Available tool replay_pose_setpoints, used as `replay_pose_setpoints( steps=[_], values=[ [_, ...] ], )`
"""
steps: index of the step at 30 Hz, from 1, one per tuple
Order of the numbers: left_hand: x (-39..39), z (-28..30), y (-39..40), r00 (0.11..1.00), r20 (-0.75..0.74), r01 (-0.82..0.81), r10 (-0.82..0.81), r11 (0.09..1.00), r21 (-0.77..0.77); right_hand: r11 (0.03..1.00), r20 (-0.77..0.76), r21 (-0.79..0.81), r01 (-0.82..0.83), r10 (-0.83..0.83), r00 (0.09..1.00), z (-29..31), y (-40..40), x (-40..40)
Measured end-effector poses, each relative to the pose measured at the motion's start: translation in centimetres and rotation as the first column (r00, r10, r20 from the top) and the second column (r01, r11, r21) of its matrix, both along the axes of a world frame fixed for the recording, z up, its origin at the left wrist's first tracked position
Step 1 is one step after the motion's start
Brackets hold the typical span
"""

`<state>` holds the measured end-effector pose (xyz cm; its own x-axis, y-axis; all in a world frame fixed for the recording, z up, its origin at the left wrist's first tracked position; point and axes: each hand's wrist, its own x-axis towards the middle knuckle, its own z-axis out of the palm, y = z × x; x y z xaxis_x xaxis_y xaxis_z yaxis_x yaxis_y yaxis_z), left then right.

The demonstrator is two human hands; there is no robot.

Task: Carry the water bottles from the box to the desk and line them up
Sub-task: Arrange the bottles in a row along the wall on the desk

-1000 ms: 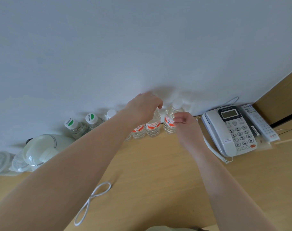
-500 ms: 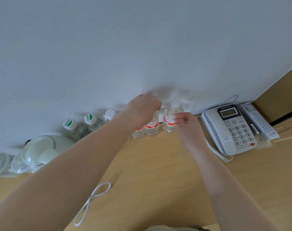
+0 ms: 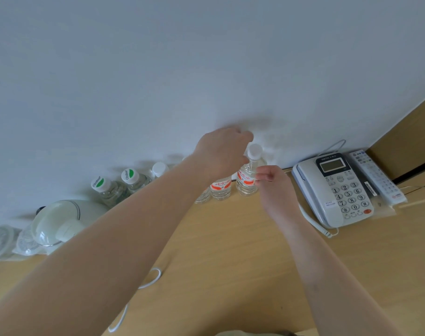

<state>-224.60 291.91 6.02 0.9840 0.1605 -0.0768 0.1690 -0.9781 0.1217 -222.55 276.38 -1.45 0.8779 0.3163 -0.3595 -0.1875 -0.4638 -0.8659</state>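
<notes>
Bottles are seen standing upright in a row along the wall at the back of the desk (image 3: 231,251), long axes vertical, and the aligning of the row's right end is judged to be the step in hand. The left hand (image 3: 222,154) is held over the red-labelled bottle (image 3: 221,190), fingers curled downward over where its cap would be; the cap and the fingertips are hidden beneath the hand, so whether it is gripped cannot be told. Just to the right of that hand stands the end bottle (image 3: 246,183), its white cap uncovered. The right hand (image 3: 275,187) lies immediately to the right of this bottle, at label height, fingers curled with thumb and fingertips drawn together at the bottle's side; contact looks likely, but a true pinch cannot be confirmed. The end bottle therefore lies between the two hands, with the right hand the nearer to its body, so any nudge into line is judged best given sideways by that hand. Further left of the left forearm, two green-capped bottles (image 3: 109,190) and one white cap (image 3: 160,169) are seen. Beyond the right hand, a telephone (image 3: 332,187) sits on the desk.
</notes>
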Motion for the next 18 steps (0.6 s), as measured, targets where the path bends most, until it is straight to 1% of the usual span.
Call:
replay_pose_setpoints(
  steps=[2, 6, 12, 18],
  values=[
    [1.0, -0.3, -0.8, 1.000, 0.024, -0.014, 0.016, 0.997, -0.071, 1.000, -0.001, 0.003, 0.006, -0.006, 1.000, -0.1, -0.1, 0.0],
    [2.0, -1.3, -1.6, 0.998, -0.056, -0.018, 0.010, 0.991, -0.135, 1.000, -0.007, 0.012, 0.025, -0.025, 1.000, -0.1, -0.4, 0.1],
    [2.0, -1.3, -1.2, 0.998, -0.060, -0.019, 0.015, 0.998, -0.068, 1.000, -0.006, 0.021, 0.023, -0.023, 1.000, -0.1, -0.6, 0.1],
    [1.4, -1.0, -0.8, 0.997, -0.073, -0.042, 0.036, 0.995, -0.087, 1.000, 0.001, 0.009, 0.017, -0.017, 1.000, -0.1, -0.4, -0.1]
  ],
)
